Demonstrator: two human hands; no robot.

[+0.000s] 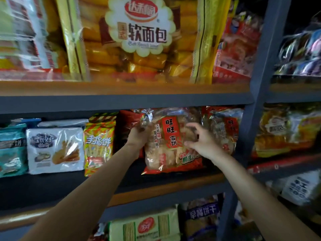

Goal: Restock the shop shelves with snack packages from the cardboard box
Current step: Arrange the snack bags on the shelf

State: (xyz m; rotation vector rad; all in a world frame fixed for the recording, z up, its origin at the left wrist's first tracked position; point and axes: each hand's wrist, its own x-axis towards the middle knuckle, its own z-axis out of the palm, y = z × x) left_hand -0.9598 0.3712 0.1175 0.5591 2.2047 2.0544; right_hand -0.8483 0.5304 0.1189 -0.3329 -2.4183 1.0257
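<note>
A clear and red rice-cracker bag [171, 141] stands upright on the middle shelf [156, 190], its bottom edge near the shelf front. My left hand [137, 136] grips the bag's upper left corner. My right hand [199, 140] is at the bag's right side with fingers spread and loosely curved against the wrapper. A second bag of the same kind [224, 129] stands just to the right. The cardboard box is out of view.
Left of the bag stand an orange-green snack pack [99, 145], a white pack [55, 150] and teal packs [12, 150]. A large yellow bread bag [139, 40] fills the top shelf. A grey upright post [250, 119] bounds the bay on the right. More packs lie below.
</note>
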